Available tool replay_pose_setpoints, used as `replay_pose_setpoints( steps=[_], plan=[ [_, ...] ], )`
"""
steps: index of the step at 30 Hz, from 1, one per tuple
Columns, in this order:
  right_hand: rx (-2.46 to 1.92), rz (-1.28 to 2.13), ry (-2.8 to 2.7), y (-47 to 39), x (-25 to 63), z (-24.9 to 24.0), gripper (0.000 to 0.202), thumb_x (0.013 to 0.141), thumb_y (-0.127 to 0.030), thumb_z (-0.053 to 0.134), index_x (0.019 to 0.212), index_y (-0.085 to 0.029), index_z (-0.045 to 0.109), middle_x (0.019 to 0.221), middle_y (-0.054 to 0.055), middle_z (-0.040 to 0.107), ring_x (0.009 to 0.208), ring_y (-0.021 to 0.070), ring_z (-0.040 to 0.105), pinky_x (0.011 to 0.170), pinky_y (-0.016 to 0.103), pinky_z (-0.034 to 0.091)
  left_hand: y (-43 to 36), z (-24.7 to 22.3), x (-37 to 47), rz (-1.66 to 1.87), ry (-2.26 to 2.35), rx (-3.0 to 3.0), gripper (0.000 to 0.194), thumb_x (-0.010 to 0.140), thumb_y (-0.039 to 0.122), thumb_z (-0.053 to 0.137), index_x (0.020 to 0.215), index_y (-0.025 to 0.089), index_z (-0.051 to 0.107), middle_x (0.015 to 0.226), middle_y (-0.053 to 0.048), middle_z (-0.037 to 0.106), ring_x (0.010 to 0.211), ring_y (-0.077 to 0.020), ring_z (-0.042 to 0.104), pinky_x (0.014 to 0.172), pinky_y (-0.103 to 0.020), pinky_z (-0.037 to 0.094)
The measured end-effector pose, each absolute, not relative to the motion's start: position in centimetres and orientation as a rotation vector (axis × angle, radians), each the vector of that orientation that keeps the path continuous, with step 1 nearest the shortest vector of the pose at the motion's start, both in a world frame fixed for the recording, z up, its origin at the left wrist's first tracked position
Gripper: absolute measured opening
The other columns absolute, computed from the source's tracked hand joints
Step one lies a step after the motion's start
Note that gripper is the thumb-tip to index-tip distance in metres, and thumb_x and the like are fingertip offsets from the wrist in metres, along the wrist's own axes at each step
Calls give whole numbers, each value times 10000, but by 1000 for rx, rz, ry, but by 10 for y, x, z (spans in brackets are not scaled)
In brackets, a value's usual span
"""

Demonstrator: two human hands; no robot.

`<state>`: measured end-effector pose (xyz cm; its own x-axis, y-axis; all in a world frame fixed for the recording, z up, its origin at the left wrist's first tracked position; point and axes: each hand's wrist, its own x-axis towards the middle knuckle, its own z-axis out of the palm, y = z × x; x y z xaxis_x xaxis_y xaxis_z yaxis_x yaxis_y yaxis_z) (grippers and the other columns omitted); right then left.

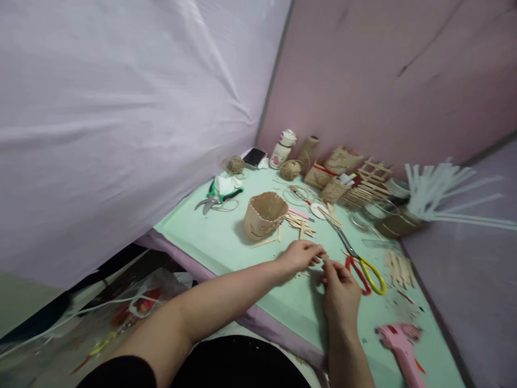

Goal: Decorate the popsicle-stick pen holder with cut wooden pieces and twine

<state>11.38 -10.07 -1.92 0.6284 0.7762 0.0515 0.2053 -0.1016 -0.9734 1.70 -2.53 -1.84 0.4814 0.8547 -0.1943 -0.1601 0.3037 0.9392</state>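
Note:
My left hand (299, 256) and my right hand (342, 285) meet above the pale green table, fingertips pinched together. A small tan piece (325, 258) shows between them, too small to name for certain. Just right of my right hand lie scissors (375, 276) with one red and one yellow handle, blades pointing away. Beyond my left hand stands a brown, rough-rimmed pot (258, 223), upright with its top uncovered. Short flat wooden sticks (299, 225) are heaped beside the pot, and a few more lie loose in front of it.
A pink glue gun (398, 342) lies near right. Green-handled pruning shears (210, 202) rest at left. Along the back are a twine ball (290, 170), a bottle (283, 148), a phone (254, 157) and small wooden containers (333, 189). White glue sticks (432, 191) jut out at right.

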Motion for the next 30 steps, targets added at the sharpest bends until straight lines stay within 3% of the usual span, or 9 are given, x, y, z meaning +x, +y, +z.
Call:
replay_pose_setpoints(
  steps=[7, 14, 18, 24, 30],
  plan=[
    [-1555, 599, -822, -93, 121, -27, 407, 692, -543, 704, 761, -144, 665, 590, -24, 554, 530, 111, 429, 504, 237, 346, -18, -8, 10, 823, 847, 1157, 206, 757, 320, 612, 781, 125, 675, 736, -40, 647, 633, -101, 527, 583, -217, 395],
    [-1869, 389, -1178, -104, 148, -14, 385, 802, -525, 577, 705, -163, 665, 657, 44, 656, 613, 174, 548, 601, 280, 384, -11, -9, 6, 912, 965, 1322, 217, 753, 359, 607, 779, 153, 668, 740, -24, 637, 662, -132, 542, 605, -243, 415],
    [-2087, 241, -1426, -110, 154, -15, 343, 896, -401, 462, 763, -169, 676, 759, 87, 693, 681, 208, 592, 645, 302, 384, -9, -12, 7, 932, 985, 1394, 221, 748, 362, 608, 784, 155, 678, 744, -24, 643, 708, -151, 553, 683, -269, 430],
    [-2161, 169, -1492, -113, 154, -19, 284, 906, -232, 423, 830, -163, 689, 902, 117, 691, 836, 235, 610, 745, 319, 385, -9, -9, 6, 930, 1037, 1509, 223, 771, 351, 586, 781, 152, 686, 709, -19, 637, 686, -154, 550, 674, -269, 425],
    [-2057, 90, -1387, -125, 161, -7, 257, 906, -315, 459, 870, -176, 671, 922, 100, 685, 833, 232, 596, 757, 336, 405, -17, -5, 2, 925, 1043, 1559, 201, 788, 319, 587, 828, 152, 691, 788, -36, 683, 722, -160, 579, 701, -276, 445]
  ],
)
